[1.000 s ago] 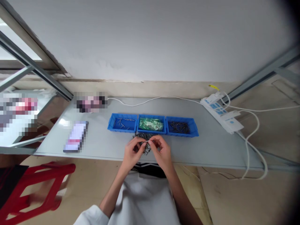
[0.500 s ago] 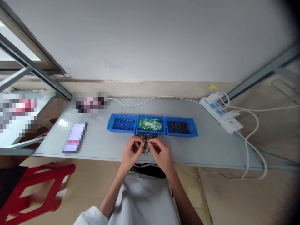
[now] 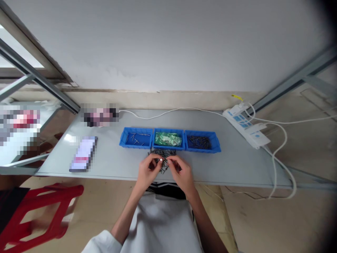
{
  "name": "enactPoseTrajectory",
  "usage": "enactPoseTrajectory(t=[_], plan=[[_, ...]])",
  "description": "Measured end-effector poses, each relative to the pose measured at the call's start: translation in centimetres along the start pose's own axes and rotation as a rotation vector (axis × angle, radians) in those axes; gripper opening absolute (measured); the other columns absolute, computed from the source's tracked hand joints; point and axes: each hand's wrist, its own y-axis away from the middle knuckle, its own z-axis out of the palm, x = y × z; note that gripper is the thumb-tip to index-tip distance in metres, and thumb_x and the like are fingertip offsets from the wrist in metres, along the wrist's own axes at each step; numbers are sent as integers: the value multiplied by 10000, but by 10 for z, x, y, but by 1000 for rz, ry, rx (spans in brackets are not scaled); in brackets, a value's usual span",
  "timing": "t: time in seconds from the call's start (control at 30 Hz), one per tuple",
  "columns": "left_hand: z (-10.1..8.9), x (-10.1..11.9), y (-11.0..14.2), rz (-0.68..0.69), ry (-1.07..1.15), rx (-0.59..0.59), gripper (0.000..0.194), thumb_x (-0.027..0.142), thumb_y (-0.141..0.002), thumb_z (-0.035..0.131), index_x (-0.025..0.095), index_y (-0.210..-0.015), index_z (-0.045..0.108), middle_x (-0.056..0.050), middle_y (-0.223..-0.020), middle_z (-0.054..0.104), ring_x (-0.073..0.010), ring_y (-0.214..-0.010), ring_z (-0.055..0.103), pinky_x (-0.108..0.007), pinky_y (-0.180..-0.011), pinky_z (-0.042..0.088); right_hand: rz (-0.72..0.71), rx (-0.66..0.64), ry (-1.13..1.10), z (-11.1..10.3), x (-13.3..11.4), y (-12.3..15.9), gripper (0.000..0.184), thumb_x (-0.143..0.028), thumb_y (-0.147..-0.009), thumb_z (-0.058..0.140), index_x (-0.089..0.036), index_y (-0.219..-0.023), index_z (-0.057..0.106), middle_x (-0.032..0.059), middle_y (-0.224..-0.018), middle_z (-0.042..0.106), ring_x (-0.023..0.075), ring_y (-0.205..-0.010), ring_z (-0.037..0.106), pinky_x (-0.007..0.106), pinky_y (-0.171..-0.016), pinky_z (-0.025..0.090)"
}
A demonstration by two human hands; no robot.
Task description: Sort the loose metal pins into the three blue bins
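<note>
My left hand [image 3: 147, 171] and my right hand [image 3: 181, 172] meet over the near edge of the grey table [image 3: 237, 165], fingers pinched together on a small metal pin [image 3: 161, 160] with a shiny tip. Under and just beyond my fingers lies a loose pile of dark pins [image 3: 162, 153]. Behind it stand three blue bins in a row: the left bin [image 3: 135, 137] holds a few pins, the middle bin [image 3: 168, 138] holds green packets, the right bin [image 3: 202, 142] holds many dark pins.
A phone [image 3: 83, 154] lies at the table's left. A white power strip [image 3: 246, 128] with cables sits at the back right, and a white cable [image 3: 171, 111] runs along the back edge. A red stool [image 3: 39, 214] stands on the floor at the lower left.
My hands have drawn closer together on the pin, and it has turned from lying sideways between them to showing its shiny end. The view has shifted slightly.
</note>
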Motion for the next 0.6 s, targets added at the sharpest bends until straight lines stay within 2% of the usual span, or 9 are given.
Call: enactPoseTrajectory(t=[0.13,0.3,0.47,0.6], plan=[[0,-1,-1,20,-5,-11,132,320,-1002,686,213,-998,763,-32,-881,781,-122,-595,572,-240,-609,482,-29,-17,24,2,-3,0,185,-343,-1099,585,-253,-1102,747,28,-916,737,159,-671,597,297,-667,517],[1,-3,-2,41,-16,-21,105,280,-987,685,212,-1003,764,-25,-878,778,-113,-590,568,-228,-603,482,-61,-16,-10,6,-3,-1,161,-313,-1085,604,-259,-1153,739,33,-977,739,151,-661,589,291,-642,515],[1,-4,-2,52,-18,-26,87,239,-966,682,207,-988,760,-27,-897,780,-109,-598,573,-222,-607,478,-64,-4,-17,7,-3,0,157,-305,-1068,629,-256,-1159,747,28,-951,736,142,-633,566,281,-613,506],[1,-4,-2,50,-23,-12,78,223,-948,692,206,-975,763,1,-772,723,-111,-574,547,-220,-583,447,-53,-9,10,7,-2,2,167,-318,-1066,627,-261,-1163,751,32,-945,741,153,-646,571,290,-630,516]])
